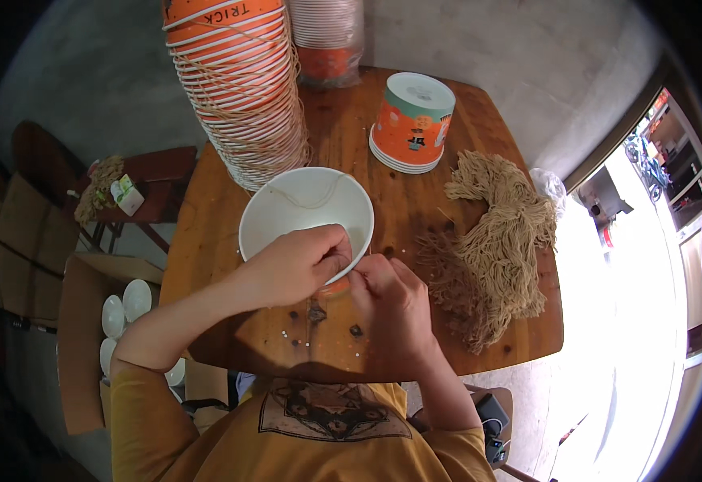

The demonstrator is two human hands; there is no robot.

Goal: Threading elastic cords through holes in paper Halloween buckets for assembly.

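Note:
A white-lined paper bucket [286,210] with some orange on its outside stands tilted toward me on the wooden table, its mouth up. A thin tan string [319,201] loops across its inside. My left hand [304,261] reaches over the near rim into the bucket, its thumb and fingers pinched together by the right side of the wall. My right hand [392,299] is closed in a pinch just outside the same part of the rim. Both sets of fingertips are partly hidden, and what is between them is too small to make out.
Tall nested buckets [234,88] wound with string stand at the left back, wrapped ones [324,32] behind. Upturned orange buckets [412,124] stand at the back right. Bundles of tan string [502,241] lie on the table's [343,104] right. A cardboard box [85,337] holds white buckets.

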